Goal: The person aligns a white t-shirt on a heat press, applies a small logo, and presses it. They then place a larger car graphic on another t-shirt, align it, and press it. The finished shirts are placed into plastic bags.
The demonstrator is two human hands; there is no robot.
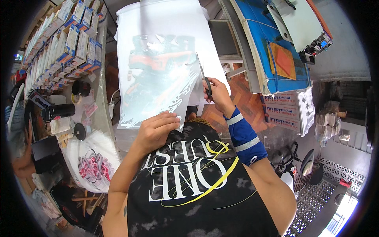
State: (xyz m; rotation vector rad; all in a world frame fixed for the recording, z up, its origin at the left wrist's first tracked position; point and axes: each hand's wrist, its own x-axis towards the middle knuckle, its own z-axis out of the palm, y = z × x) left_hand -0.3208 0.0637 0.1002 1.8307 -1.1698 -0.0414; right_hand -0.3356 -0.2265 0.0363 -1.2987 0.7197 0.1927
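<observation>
Right hand [217, 93] grips scissors [207, 83] at edge of film [158, 96]; left hand [158, 129] on near edge, cannot tell if pinching.

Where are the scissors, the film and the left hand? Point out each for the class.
Scissors [206, 82], head view: on the black handle.
Film [158, 85], head view: on its printed middle.
Left hand [156, 131], head view: on the back of it.

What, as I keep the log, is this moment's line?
left hand: on film | right hand: holding scissors | scissors: at film's right edge
</observation>
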